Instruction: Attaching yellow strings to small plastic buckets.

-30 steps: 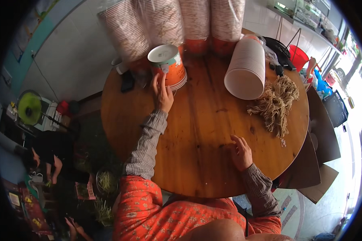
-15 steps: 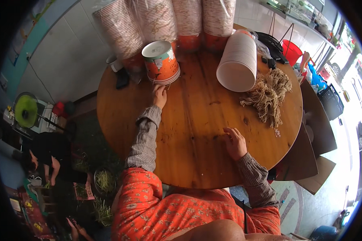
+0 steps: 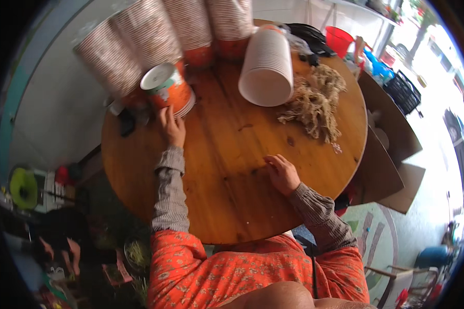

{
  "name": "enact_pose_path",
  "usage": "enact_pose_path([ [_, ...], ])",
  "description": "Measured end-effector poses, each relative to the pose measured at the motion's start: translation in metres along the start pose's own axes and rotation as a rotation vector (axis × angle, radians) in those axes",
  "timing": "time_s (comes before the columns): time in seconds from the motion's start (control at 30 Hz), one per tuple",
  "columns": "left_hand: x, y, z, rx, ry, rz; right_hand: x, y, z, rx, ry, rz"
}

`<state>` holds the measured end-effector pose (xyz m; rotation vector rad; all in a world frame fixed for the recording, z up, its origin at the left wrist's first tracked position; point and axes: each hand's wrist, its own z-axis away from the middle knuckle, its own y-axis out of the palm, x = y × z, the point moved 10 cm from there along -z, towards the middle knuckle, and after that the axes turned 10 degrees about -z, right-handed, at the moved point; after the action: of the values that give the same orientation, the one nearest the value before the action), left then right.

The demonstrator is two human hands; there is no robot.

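The left hand is stretched across the round wooden table, fingers open and flat, fingertips touching the base of the orange paper cup; nothing is grasped. The cup is seen at the table's far left edge, tilted, on what looks like a short stack of nested cups, just in front of the tall sleeves of stacked cups leaning along the far rim. The right hand is rested on the tabletop near the middle right, fingers loosely curled, empty. Compared with a second ago, the left hand is placed a little lower against the cup's foot rather than beside its wall, and the right hand is kept in roughly the same spot; the cup is judged not yet lifted, contact only. Much of the apparent shift between frames is likely caused by the head camera moving, so the whole table sits differently. A white stack of cups is lying on its side at the far centre, with a pile of tan fibre twine just beside it to the right. Small dark items are left by the cup's left side, too small to identify.
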<state>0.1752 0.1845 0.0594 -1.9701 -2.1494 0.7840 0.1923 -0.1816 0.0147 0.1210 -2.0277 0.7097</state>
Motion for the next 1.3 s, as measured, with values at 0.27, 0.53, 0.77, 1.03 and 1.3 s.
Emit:
enact_pose_path([
  [0.27, 0.05, 0.01, 0.011, 0.254, -0.004, -0.105, 0.024, 0.006, -0.003, 0.0, -0.106, -0.01],
  [0.53, -0.017, -0.017, 0.027, 0.204, -0.006, 0.061, -0.004, -0.052, -0.021, -0.292, -0.09, -0.042],
  [0.77, -0.086, -0.041, 0.058, 0.319, 0.04, 0.158, -0.055, -0.154, -0.084, -0.53, -0.127, 0.355],
  [1.03, -0.106, -0.051, 0.086, 0.335, 0.05, 0.207, -0.075, -0.112, -0.113, 0.009, -0.27, 0.647],
  [1.3, -0.102, -0.045, 0.089, 0.327, 0.058, 0.188, -0.07, -0.114, -0.109, -0.057, -0.322, 0.596],
])
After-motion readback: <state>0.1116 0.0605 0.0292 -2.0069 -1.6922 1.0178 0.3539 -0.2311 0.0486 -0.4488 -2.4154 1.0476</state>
